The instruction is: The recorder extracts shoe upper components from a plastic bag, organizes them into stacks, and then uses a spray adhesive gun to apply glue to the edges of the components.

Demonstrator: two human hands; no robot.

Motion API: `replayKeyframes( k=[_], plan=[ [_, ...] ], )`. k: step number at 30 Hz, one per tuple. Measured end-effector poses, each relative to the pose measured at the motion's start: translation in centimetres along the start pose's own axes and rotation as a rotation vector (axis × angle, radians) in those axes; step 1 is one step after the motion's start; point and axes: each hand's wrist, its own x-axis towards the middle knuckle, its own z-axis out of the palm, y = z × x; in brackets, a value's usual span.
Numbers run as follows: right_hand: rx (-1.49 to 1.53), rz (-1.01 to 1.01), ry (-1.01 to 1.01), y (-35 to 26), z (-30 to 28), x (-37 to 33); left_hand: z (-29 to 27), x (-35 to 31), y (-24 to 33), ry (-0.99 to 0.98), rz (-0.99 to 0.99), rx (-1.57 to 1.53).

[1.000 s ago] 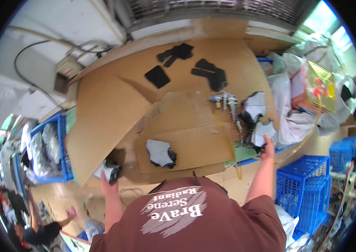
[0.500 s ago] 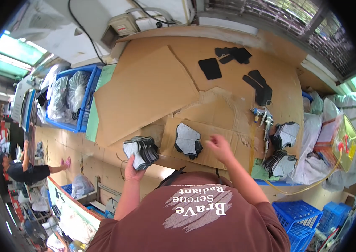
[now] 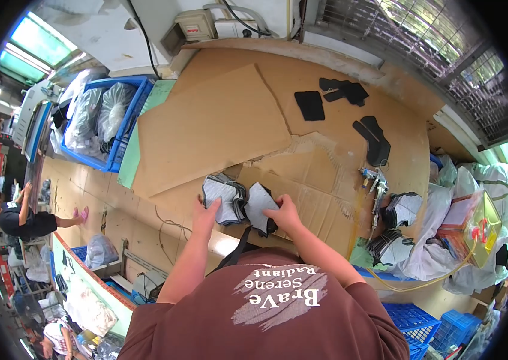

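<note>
I see a bench point(image 3: 338, 81) covered in cardboard sheets point(image 3: 212, 129). Far on it lie black cut pieces point(image 3: 310, 105), a second black pile point(image 3: 344, 91) and a third point(image 3: 374, 139). A spray gun point(image 3: 375, 183) rests near the right edge, beside stacks of grey pieces point(image 3: 402, 210). A grey stack point(image 3: 230, 201) sits on the near cardboard.

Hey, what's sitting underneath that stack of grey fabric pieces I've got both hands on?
Brown cardboard sheets covering the bench lie under the stack of grey fabric pieces. The left hand and right hand cover its near edge, so what lies directly beneath there is hidden.
</note>
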Motion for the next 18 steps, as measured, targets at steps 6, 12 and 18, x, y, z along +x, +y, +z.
replayKeyframes(
  k=[6, 12, 18],
  plan=[
    [0.851, 0.072, -0.150, 2.3, -3.7, -1.1, 2.4, -4.2, 8.1, -0.414, 0.991, 0.376],
    [1.038, 0.064, -0.237, 2.2, -5.2, -2.2, 9.0, -4.6, 10.1, -0.787, 1.228, 0.535],
    [0.878, 0.082, -0.161, 2.9, -8.3, -3.9, 9.7, -6.5, 9.4, -0.992, 1.411, 0.618]
  ],
)
